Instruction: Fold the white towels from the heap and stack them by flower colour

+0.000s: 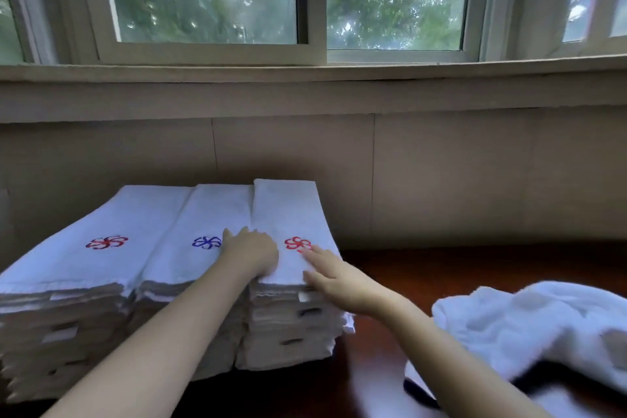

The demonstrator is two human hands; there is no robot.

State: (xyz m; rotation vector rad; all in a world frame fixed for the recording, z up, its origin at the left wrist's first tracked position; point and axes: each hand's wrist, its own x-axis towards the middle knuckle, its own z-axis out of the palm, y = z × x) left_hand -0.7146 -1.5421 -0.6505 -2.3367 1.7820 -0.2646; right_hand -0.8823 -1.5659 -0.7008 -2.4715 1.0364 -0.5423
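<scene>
Left hand and right hand, fingers spread flat (slightly blurred), press the top towel on the red-flower stack, right of two other stacks, heap nearby; smooth outward, squaring edges to the layers below.

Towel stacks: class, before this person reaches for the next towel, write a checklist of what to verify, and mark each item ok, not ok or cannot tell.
1. Top towel on right stack shows a red flower: ok.
2. Left hand and right hand lie flat on it: ok.
3. Middle stack shows a blue flower: ok.
4. Left stack is a separate colour: cannot tell.
5. Unfolded heap remains: ok.
</scene>
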